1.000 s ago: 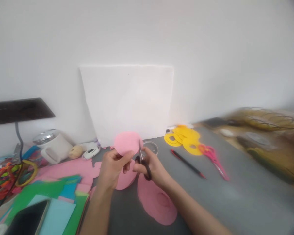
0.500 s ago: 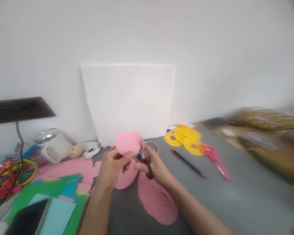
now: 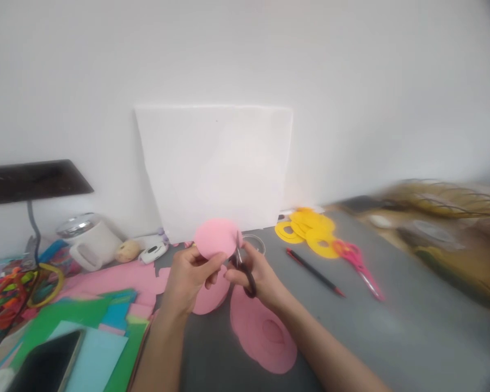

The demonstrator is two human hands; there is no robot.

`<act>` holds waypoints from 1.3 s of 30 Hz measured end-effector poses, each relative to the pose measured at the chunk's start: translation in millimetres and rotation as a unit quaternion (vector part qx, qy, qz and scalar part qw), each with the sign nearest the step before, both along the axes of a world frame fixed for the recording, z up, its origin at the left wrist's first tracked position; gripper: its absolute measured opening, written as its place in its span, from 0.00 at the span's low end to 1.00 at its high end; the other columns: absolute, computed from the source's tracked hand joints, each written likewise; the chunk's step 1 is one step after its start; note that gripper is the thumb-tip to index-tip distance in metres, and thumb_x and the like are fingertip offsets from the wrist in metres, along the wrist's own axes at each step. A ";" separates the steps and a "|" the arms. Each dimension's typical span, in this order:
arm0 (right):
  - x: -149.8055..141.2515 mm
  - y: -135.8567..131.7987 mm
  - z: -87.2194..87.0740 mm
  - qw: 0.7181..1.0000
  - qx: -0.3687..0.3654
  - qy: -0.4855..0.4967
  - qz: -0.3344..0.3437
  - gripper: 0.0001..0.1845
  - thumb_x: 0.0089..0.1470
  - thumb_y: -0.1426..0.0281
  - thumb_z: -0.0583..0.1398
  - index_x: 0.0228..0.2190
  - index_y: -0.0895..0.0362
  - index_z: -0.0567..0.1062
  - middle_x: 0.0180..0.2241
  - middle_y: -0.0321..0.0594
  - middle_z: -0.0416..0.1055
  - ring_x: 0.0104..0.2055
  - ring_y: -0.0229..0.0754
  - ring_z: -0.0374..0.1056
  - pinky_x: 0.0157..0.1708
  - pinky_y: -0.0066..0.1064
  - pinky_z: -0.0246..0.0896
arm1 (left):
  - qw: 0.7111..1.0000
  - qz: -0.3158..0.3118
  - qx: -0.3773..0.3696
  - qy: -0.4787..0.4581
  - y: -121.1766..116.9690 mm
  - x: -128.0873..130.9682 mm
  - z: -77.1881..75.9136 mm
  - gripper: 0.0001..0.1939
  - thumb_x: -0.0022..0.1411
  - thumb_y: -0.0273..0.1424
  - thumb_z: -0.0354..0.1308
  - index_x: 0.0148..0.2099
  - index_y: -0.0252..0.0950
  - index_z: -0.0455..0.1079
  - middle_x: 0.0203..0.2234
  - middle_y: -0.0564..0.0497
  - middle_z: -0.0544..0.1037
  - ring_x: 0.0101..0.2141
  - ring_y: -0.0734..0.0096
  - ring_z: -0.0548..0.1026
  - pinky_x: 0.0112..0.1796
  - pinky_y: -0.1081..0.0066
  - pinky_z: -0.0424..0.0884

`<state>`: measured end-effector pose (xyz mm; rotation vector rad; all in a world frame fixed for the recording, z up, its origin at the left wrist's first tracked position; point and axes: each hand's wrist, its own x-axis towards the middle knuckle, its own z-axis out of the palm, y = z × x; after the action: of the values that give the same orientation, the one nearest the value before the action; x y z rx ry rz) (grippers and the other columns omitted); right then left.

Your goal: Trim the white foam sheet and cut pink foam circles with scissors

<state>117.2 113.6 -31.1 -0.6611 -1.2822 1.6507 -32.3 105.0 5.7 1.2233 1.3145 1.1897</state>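
A round pink paper disc (image 3: 215, 238) is pinched between the thumb and fingers of my left hand (image 3: 194, 275), raised above the grey tabletop. My right hand (image 3: 257, 272) is closed around black-handled scissors (image 3: 249, 277), whose blades point up at the disc's right edge. Whether the blades touch the paper is hard to tell. Another pink disc (image 3: 210, 296) lies below my left hand. Overlapping pink discs (image 3: 261, 337), the top one with a ring in its middle, lie under my right forearm. Behind my right hand sits a clear round object (image 3: 255, 242), partly hidden.
Right of my hands lie yellow paper rings (image 3: 310, 228), a black and red pencil (image 3: 316, 273) and pink scissors (image 3: 359, 267). On the left are coloured sheets (image 3: 77, 316), a phone (image 3: 47, 362) and a white mug (image 3: 92, 245). A white board (image 3: 218, 163) leans on the wall.
The scissor blades, pointing at the disc's right edge, show more clearly now. A small curl of pink paper beside them is no longer visible. Both hands have barely moved.
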 end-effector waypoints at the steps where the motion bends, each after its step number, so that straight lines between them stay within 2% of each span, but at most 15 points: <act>1: 0.2 0.0 0.5 1.000 0.000 -0.001 0.001 0.31 0.41 0.64 0.70 0.42 0.57 0.61 0.19 0.24 0.57 0.20 0.29 0.45 0.20 0.24 0.40 | 1.000 0.000 0.000 0.000 0.0 -0.2 -0.1 0.13 0.45 0.34 0.66 0.20 0.33 0.68 0.09 0.57 0.66 0.14 0.80 0.61 0.16 0.76 0.57; 15: 1.2 -0.3 -1.1 1.000 -0.005 -0.020 -0.007 0.30 0.42 0.63 0.69 0.43 0.57 0.61 0.19 0.24 0.61 0.17 0.27 0.45 0.17 0.23 0.40 | 1.000 -0.003 -0.004 -0.015 -0.5 -1.5 1.8 0.12 0.46 0.34 0.66 0.21 0.33 0.69 0.09 0.58 0.65 0.14 0.81 0.60 0.17 0.77 0.56; 25: 1.0 -0.4 -3.2 0.998 -0.002 -0.056 -0.026 0.31 0.43 0.60 0.68 0.43 0.58 0.61 0.18 0.27 0.65 0.20 0.33 0.60 0.19 0.24 0.50 | 1.000 -0.001 -0.004 -0.025 0.6 -2.0 0.9 0.12 0.46 0.34 0.66 0.21 0.33 0.69 0.09 0.58 0.64 0.14 0.81 0.60 0.17 0.77 0.56; 30: 0.7 0.1 -0.9 0.998 -0.005 -0.059 -0.028 0.31 0.42 0.60 0.67 0.44 0.58 0.62 0.16 0.25 0.64 0.19 0.33 0.60 0.19 0.24 0.53 | 1.000 0.002 -0.004 -0.029 1.1 -2.6 0.4 0.12 0.47 0.34 0.66 0.22 0.33 0.69 0.10 0.58 0.65 0.15 0.81 0.60 0.17 0.77 0.56; 33: 0.1 -0.5 -0.3 0.997 -0.008 -0.067 -0.028 0.32 0.41 0.60 0.68 0.44 0.58 0.61 0.16 0.26 0.66 0.19 0.34 0.61 0.19 0.25 0.54 | 1.000 0.003 0.000 -0.029 0.0 -4.1 0.9 0.12 0.48 0.34 0.65 0.21 0.33 0.68 0.11 0.58 0.65 0.15 0.81 0.61 0.17 0.77 0.56; 39: 0.0 -1.7 -2.1 0.997 -0.009 -0.075 -0.033 0.32 0.42 0.57 0.67 0.44 0.57 0.61 0.15 0.25 0.64 0.20 0.36 0.63 0.19 0.25 0.52 | 0.999 0.003 -0.001 -0.037 -0.2 -6.5 0.7 0.11 0.50 0.34 0.64 0.23 0.33 0.69 0.12 0.58 0.65 0.16 0.81 0.61 0.18 0.77 0.57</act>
<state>117.2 111.9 -33.1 -0.8421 -1.3390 1.5845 -38.8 104.8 6.4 1.1624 1.2653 1.2261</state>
